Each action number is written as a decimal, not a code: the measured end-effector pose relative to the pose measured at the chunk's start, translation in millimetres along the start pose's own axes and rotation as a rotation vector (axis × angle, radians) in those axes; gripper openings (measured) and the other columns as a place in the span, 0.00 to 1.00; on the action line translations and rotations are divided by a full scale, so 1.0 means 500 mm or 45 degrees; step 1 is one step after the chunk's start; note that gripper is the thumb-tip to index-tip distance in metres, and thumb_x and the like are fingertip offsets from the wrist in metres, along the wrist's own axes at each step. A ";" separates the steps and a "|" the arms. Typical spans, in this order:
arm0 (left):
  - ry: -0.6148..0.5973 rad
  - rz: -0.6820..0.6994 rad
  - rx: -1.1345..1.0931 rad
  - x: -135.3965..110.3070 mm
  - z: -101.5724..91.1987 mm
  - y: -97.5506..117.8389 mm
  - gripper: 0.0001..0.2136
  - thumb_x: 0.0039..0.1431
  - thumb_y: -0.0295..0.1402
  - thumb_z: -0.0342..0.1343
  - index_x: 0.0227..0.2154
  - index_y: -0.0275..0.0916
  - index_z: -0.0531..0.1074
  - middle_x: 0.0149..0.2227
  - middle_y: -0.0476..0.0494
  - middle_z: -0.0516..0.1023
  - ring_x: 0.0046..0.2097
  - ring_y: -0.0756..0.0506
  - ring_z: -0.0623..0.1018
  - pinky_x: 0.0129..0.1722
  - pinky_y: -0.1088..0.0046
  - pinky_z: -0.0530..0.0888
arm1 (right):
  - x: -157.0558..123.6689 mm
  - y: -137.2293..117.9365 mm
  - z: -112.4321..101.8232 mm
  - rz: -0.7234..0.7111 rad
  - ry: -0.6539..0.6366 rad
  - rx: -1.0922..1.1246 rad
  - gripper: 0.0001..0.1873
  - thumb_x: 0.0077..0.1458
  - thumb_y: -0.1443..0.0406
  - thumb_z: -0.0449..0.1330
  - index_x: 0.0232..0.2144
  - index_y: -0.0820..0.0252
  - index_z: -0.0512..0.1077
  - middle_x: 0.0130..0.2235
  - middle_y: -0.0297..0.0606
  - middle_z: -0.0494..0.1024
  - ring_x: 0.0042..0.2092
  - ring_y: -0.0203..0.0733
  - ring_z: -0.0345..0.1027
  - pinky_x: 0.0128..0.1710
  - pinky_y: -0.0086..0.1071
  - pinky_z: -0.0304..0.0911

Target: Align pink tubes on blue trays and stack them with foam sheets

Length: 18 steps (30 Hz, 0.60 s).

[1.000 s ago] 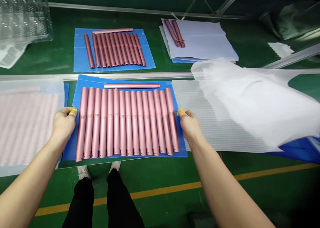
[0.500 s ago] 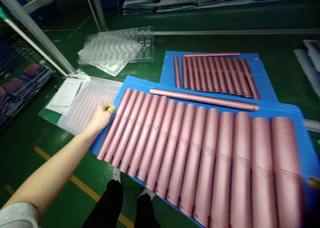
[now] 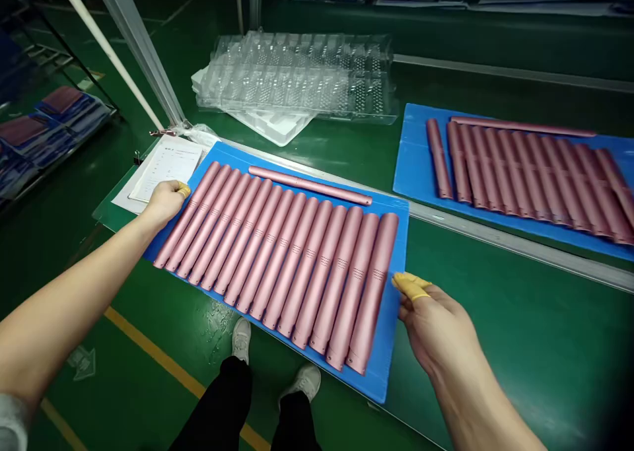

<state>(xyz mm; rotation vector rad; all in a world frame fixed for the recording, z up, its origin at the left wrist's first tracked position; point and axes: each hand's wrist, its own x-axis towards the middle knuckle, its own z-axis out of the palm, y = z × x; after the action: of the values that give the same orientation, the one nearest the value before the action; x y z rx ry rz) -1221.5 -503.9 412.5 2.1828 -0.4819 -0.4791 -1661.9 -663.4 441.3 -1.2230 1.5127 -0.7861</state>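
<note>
A blue sheet (image 3: pixel 384 348) carries a row of several pink metal-looking tubes (image 3: pixel 283 246), laid side by side. One more pink tube (image 3: pixel 310 185) lies crosswise along the sheet's far edge. My left hand (image 3: pixel 166 203) pinches the sheet's left edge between thumb and fingers. At the right edge, my right hand (image 3: pixel 438 319) grips it with fingertips closed. Yellow finger covers show on both hands. The sheet is low over the green bench's left part; whether it rests there I cannot tell.
Farther right lies another blue sheet (image 3: pixel 416 173) with pink tubes (image 3: pixel 535 173). Clear plastic trays (image 3: pixel 307 74) are stacked behind. Papers (image 3: pixel 166 167) lie beside my left hand, near a slanting metal post (image 3: pixel 141 48). A metal strip (image 3: pixel 495 240) crosses the green bench (image 3: pixel 520 319).
The held sheet has moved left and farther from me, now covering the spot where a translucent-covered batch of tubes showed. My right hand has come fully into view.
</note>
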 end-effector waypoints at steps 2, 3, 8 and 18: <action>-0.019 -0.024 0.044 0.021 0.013 -0.016 0.06 0.48 0.35 0.57 0.26 0.40 0.75 0.29 0.44 0.79 0.39 0.40 0.79 0.48 0.66 0.75 | 0.003 0.006 0.026 0.161 0.010 0.009 0.19 0.30 0.56 0.71 0.29 0.55 0.75 0.24 0.34 0.71 0.25 0.37 0.61 0.21 0.32 0.61; -0.028 -0.033 0.066 0.028 0.019 -0.023 0.05 0.48 0.34 0.57 0.27 0.40 0.75 0.30 0.43 0.80 0.41 0.39 0.80 0.50 0.65 0.75 | 0.006 0.012 0.034 0.196 0.019 0.004 0.19 0.29 0.57 0.70 0.29 0.55 0.75 0.25 0.34 0.71 0.25 0.37 0.61 0.20 0.31 0.60; -0.019 0.052 0.234 0.026 0.026 -0.049 0.13 0.55 0.29 0.54 0.38 0.37 0.82 0.46 0.36 0.86 0.54 0.36 0.83 0.62 0.62 0.73 | 0.016 0.051 0.045 0.220 0.116 -0.026 0.20 0.29 0.58 0.68 0.29 0.58 0.75 0.28 0.35 0.75 0.26 0.34 0.60 0.22 0.28 0.55; 0.491 0.968 0.405 -0.172 -0.050 -0.046 0.13 0.71 0.32 0.52 0.46 0.34 0.81 0.43 0.36 0.86 0.47 0.41 0.85 0.53 0.66 0.79 | -0.061 0.134 -0.022 0.011 0.238 0.026 0.32 0.44 0.45 0.74 0.47 0.58 0.80 0.46 0.43 0.82 0.41 0.42 0.75 0.40 0.36 0.73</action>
<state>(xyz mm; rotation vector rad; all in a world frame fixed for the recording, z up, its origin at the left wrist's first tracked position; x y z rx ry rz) -1278.7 -432.3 423.6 2.1009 -1.1514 0.4471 -1693.6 -616.6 392.4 -1.1526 1.6550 -0.9289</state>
